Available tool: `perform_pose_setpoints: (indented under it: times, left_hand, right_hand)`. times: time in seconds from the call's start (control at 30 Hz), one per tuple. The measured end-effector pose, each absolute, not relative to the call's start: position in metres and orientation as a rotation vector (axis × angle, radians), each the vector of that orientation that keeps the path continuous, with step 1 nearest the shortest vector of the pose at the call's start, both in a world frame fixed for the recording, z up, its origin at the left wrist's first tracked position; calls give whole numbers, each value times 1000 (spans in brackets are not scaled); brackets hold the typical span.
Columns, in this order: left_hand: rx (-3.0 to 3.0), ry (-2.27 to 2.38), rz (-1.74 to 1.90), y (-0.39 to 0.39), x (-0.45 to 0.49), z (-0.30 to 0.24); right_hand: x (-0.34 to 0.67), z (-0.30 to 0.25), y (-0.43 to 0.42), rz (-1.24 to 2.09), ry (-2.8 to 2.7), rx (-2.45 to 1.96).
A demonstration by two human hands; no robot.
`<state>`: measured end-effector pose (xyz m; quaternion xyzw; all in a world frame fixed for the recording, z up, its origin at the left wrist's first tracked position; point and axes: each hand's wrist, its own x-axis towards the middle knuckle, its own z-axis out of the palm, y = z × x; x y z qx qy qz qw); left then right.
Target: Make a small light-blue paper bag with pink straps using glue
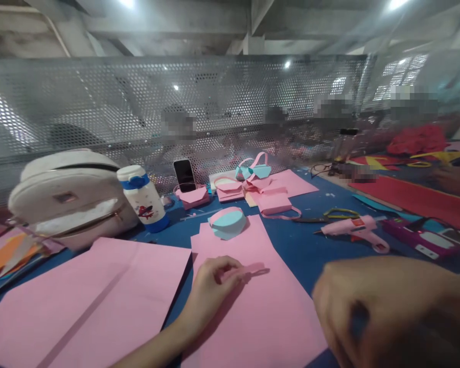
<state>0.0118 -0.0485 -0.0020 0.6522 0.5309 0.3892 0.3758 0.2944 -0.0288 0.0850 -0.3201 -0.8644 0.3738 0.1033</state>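
My left hand (214, 283) is closed in a pinch on a narrow pink paper strip (257, 271), whose free end points right over a large pink paper sheet (276, 312). On that sheet, beyond the hand, sits a small light-blue paper piece (228, 225) with a pink band. My right hand (352, 306) is at the lower right, slightly blurred, its fingers curled round into a loop. Whatever its fingertips may hold is hidden. Beyond it lie a pink hot glue gun (354, 227) and a pair of scissors (329, 217).
Folded pink sheets (138, 286) cover the left side. Farther back stand a white bag (76, 194), a bottle (143, 199) and a phone (184, 175). Several small paper bags (193, 197) line the perforated metal screen (214, 102). A purple device (421, 237) lies right.
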Motion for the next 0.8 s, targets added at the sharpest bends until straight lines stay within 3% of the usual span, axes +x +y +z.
perform_pose_setpoints:
  times: [0.07,0.2,0.5,0.8]
  left_hand:
    - [1823,1439,1020,-51,11,0]
    - [2021,1497,1035,-56,11,6]
    - [1753,1415,1047,-47,10,2]
    - [1625,1343,1018,-42,10,-4]
  right_hand:
    - [279,76,-23,1183,-2665,-816]
    - [242,52,-6,669,-2476,-1021]
    - [196,-1,3,982,-2243,-903]
    - [206,-5,2,1221,-2110,-874]
